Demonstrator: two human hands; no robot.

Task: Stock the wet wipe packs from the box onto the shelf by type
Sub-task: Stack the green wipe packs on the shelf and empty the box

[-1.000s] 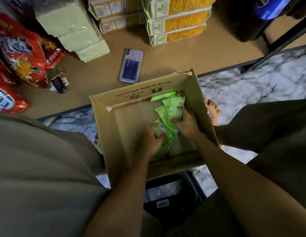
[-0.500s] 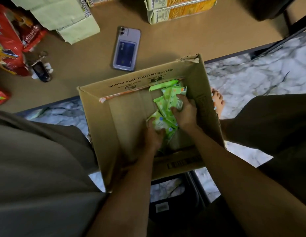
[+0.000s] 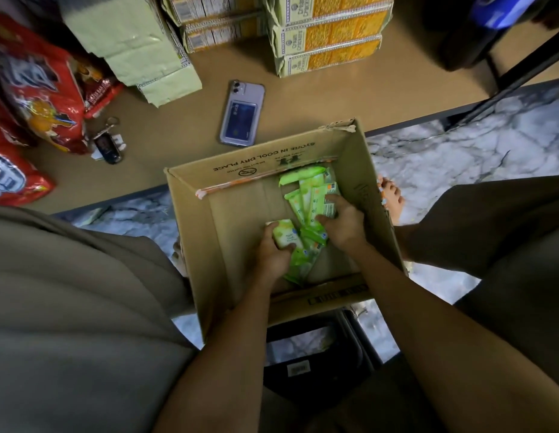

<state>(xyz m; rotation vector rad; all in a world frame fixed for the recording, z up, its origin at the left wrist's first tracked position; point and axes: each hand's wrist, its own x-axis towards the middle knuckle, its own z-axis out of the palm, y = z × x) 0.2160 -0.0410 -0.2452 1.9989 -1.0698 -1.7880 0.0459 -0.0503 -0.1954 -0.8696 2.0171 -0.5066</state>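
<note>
An open cardboard box sits between my knees, its far wall against the brown shelf. Several green wet wipe packs lie in a leaning row along the box's right side. My left hand grips a pale green wipe pack at the near end of the row. My right hand is curled around the packs in the middle of the row, thumb on their near side. The left half of the box floor is bare cardboard.
On the shelf lie a phone and a key fob just beyond the box. Red snack bags fill the left, green cartons and yellow boxes the back. A black stool sits under the box on marble floor.
My left hand has turned one pale green pack up and away from the row. My right hand has shifted slightly along the packs. The view tilted back up toward the shelf.
</note>
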